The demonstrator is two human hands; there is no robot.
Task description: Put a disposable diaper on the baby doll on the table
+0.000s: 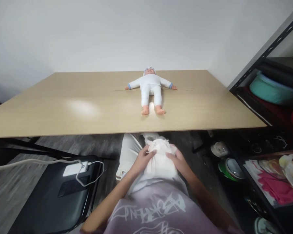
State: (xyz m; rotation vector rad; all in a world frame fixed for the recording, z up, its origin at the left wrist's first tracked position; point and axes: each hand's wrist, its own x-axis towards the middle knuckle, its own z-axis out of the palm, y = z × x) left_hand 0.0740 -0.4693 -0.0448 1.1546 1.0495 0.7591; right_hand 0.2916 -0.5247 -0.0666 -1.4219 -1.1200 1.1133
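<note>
A white diaper (160,159) with ruffled edges lies over my lap, below the table's front edge. My left hand (146,156) grips its left side, thumb on top and the other fingers partly hidden. On the opposite side my right hand (177,158) holds the diaper in the same way, thumb across the front. Farther off, a baby doll (151,85) rests on its back on the table, arms spread wide and feet pointing toward me. It wears a white long-sleeved outfit with blue cuffs and a patterned cap; its feet are bare.
The wooden table (88,94) stands against a white wall. At left, a black chair (48,195) bears a white power bank (74,168), a dark phone (73,186) and cables. A shelf rack at right holds a teal basin (274,89) and pink cloth (280,188).
</note>
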